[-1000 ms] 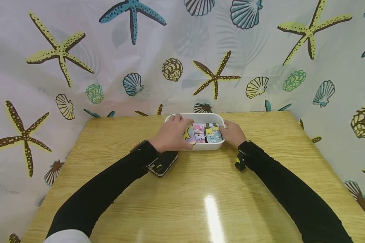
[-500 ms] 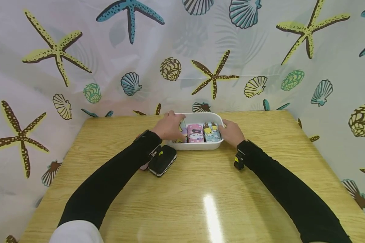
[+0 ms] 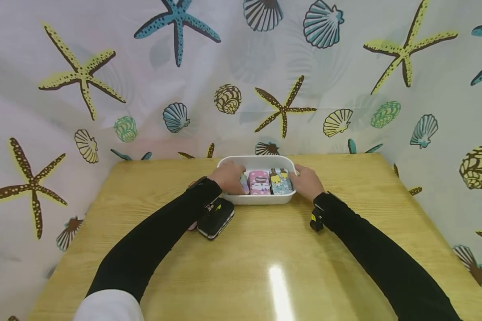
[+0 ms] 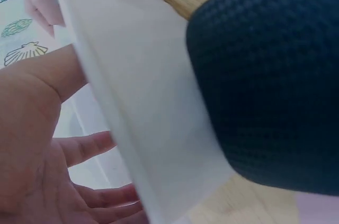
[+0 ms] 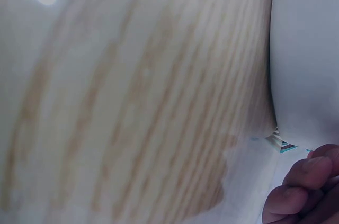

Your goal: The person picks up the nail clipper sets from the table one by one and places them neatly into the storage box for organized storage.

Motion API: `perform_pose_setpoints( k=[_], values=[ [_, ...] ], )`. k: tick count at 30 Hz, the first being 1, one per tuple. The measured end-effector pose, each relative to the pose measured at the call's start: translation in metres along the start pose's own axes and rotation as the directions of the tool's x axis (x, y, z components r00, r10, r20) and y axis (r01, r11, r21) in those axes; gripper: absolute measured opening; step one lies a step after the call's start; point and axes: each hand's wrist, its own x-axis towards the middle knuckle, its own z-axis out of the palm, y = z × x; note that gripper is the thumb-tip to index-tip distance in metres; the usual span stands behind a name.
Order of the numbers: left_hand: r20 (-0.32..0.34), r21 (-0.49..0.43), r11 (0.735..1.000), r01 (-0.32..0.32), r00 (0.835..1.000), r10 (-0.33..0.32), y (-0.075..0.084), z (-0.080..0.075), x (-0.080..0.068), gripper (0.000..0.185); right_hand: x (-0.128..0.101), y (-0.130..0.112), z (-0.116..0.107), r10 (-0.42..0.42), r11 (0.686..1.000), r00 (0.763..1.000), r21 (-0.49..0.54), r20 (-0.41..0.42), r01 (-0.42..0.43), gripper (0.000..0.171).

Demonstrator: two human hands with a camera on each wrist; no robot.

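Observation:
A white bin (image 3: 261,200) with rounded corners stands on the table near the back. My left hand (image 3: 230,178) reaches over its left end and grips a pastel cartoon-print case (image 3: 244,183), mostly covered by the hand. In the left wrist view the thumb and fingers of the left hand (image 4: 37,144) go behind the bin wall (image 4: 137,86), which hides their tips. Beside that case lie a pink cartoon-print case (image 3: 259,182) and a light-blue one (image 3: 280,181). My right hand (image 3: 306,182) holds the bin's right rim; its curled fingers show in the right wrist view.
A black case (image 3: 215,218) with a pale edge lies on the table in front of the bin's left end. A pink item (image 3: 193,225) peeks out beside it, under the left sleeve. Behind the wooden table (image 3: 305,276) hangs a shell-and-starfish curtain (image 3: 241,58).
My left hand has lowered the pastel case into the left end of the bin, moving left and down. The right hand stays on the bin's right rim.

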Motion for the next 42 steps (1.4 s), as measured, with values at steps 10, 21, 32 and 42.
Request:
perform_pose_setpoints(
  k=[10, 21, 32, 42],
  values=[
    [0.075, 0.010, 0.999, -0.033, 0.997, 0.032, -0.003, 0.013, 0.001, 0.071, -0.010, 0.006, 0.007, 0.008, 1.000, 1.000, 0.027, 0.016, -0.008, 0.056],
    [0.117, -0.089, 0.993, -0.072, 0.990, 0.083, -0.008, 0.007, 0.001, 0.068, -0.008, 0.004, 0.006, -0.003, 1.000, 1.000, 0.018, 0.002, 0.003, 0.055],
    [0.102, -0.098, 0.990, -0.105, 0.988, 0.115, -0.010, 0.006, 0.004, 0.064, -0.005, 0.001, 0.000, -0.010, 1.000, 1.000, 0.016, -0.012, 0.011, 0.055],
    [0.076, -0.106, 0.984, -0.141, 0.986, 0.150, -0.012, 0.005, -0.001, 0.063, -0.003, -0.002, 0.000, -0.014, 1.000, 1.000, 0.017, -0.004, 0.014, 0.055]
  ],
)
